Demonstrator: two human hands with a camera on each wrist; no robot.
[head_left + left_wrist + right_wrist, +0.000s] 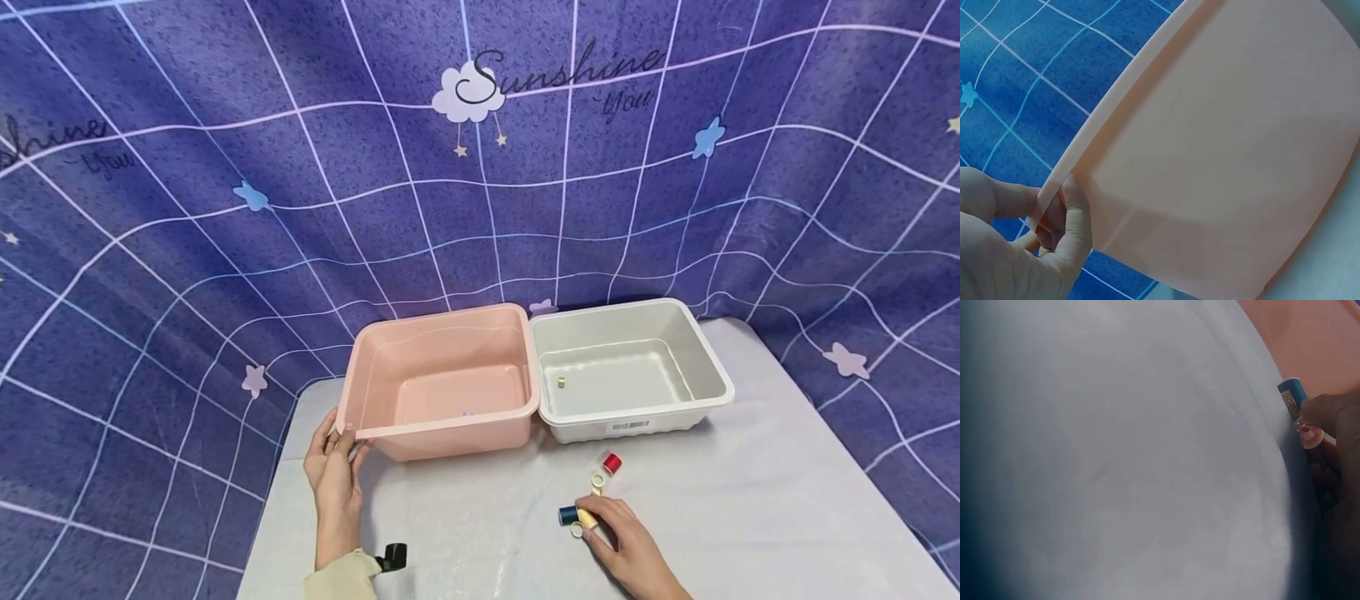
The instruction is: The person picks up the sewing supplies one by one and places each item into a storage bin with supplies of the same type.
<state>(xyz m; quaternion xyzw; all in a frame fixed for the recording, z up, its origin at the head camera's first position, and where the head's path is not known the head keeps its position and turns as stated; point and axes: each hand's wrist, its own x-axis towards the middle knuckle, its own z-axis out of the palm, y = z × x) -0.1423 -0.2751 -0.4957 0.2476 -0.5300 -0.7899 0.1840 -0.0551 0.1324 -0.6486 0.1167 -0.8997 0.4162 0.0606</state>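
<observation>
Pink plastic makes up the deep rectangular basin (457,437) at the centre left of a table (450,517) covered in pale cloth. Its rim meets that of a pale grey rectangular plastic basin (630,429) to the right. Both are open side up, towards the back of the table, an arrangement that probably leaves the front free for handling small things. A tiny gold-coloured piece (561,382) lies inside the grey basin, near its left wall.

The person's left hand (335,467) grips the pink basin's near left corner, fingers and thumb closed on either side of the rim. This hold would suit steadying the light-looking plastic; whether it bears any weight cannot be told.

In front of the grey basin, the right hand (626,546) pinches a small yellow cylindrical spool (587,518) between thumb and fingers, a fitting hold for something so slim. Whether the spool is off the cloth is unclear. Just beside it lies a dark blue cylindrical spool (567,516), with a small pale yellow ring (577,530) near. Farther back are a second pale yellow ring (597,480) and a small red spool (612,464), all loosely grouped within fingertip range.

Behind everything hangs a violet-blue fabric curtain (420,208) printed with wavy grid lines and stars.
</observation>
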